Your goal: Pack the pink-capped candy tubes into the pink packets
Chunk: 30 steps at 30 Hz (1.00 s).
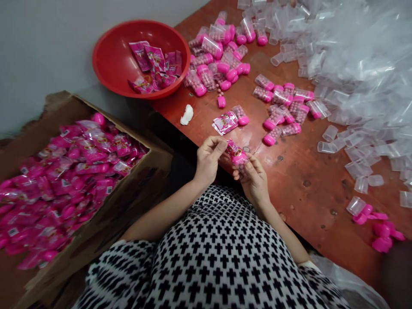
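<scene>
Above the front edge of the table, my left hand (208,158) pinches the upper end of a small pink printed sachet (234,150). My right hand (254,177) grips a clear tube with a pink cap (240,159), its fingers wrapped round the tube. The capped end meets the sachet; whether it sits inside or against it I cannot tell. Just beyond my hands, more pink sachets (225,122) lie flat beside a bead-filled tube (241,115). A white crumpled lump (187,115) rests near the table edge to the left.
A red bowl (111,64) with several sachets stands at the table's back left. Below it, a cardboard box (151,161) holds many filled pink packets (93,148). Bead-filled tubes (209,47) lie in groups. Clear empty tubes (354,86) pile up right, with pink plastic pieces (384,236) nearer.
</scene>
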Motion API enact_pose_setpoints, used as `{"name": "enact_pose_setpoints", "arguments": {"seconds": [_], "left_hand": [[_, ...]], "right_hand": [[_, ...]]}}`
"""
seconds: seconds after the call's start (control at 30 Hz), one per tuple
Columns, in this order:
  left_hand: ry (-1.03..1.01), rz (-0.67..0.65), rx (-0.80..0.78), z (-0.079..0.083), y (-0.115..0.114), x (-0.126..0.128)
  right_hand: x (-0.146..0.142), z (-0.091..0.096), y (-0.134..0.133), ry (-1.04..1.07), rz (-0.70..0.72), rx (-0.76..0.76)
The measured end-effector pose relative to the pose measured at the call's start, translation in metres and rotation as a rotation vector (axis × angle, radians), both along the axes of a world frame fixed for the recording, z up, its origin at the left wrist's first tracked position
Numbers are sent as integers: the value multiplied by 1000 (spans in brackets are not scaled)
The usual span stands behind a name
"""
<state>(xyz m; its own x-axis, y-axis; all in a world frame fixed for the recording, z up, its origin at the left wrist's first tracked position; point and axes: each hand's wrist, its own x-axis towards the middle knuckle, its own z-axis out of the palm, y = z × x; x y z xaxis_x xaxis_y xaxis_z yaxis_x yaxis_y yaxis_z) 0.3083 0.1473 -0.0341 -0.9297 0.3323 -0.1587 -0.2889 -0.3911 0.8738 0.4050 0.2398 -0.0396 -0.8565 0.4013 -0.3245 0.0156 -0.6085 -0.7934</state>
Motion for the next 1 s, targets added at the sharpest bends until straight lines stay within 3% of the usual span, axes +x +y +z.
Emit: {"name": "enact_pose_setpoints", "arguments": {"seconds": [0.2, 0.3, 0.53, 0.73, 0.87, 1.0], "left_hand": [[-249, -127, 197, 4, 4, -7], [-231, -88, 188, 2, 4, -3], [-216, -307, 119, -5, 6, 16], [-190, -109, 108, -7, 8, 12], [-233, -212, 110, -5, 9, 13], [-263, -217, 44, -3, 9, 15]], "right_hand": [[-4, 3, 2, -10, 17, -47], [-5, 3, 3, -3, -14, -39], [-5, -4, -4, 9, -66, 77], [-1, -10, -4, -19, 38, 177], [-4, -9, -4, -19, -3, 182], [-7, -10, -7, -15, -6, 229]]}}
